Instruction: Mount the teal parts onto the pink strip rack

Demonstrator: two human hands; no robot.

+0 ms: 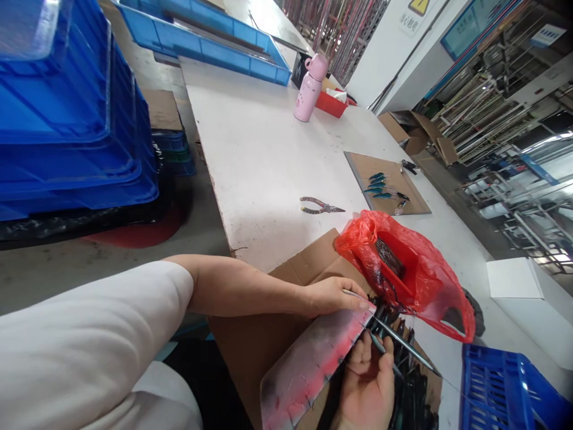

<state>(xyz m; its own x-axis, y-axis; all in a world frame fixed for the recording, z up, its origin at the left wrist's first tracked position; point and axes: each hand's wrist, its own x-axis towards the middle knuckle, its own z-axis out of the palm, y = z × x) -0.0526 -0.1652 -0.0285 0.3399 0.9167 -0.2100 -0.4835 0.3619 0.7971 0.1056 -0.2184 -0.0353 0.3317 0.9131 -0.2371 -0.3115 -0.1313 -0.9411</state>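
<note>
At lower centre of the frame, the left hand (333,297) presses its thumb and fingers together on the edge of a slotted cardboard strip (313,358) sprayed red and black, while the right hand (367,385) pinches a thin teal-and-steel rod (379,343), just beside a red plastic bag (403,269).

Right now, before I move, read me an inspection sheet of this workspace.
Surface: white table with a cardboard sheet under the work.
Job's things: red-and-black sprayed card, thin metal rods at its edge.
Clutter: needle-nose pliers, red plastic bag, pink flask, teal-tipped pieces on a brown board.
Hands: left hand on the card; right hand gripping rods.
Cables: nothing seen.
Surroundings: stacked blue crates, metal racks, cardboard box.
</note>
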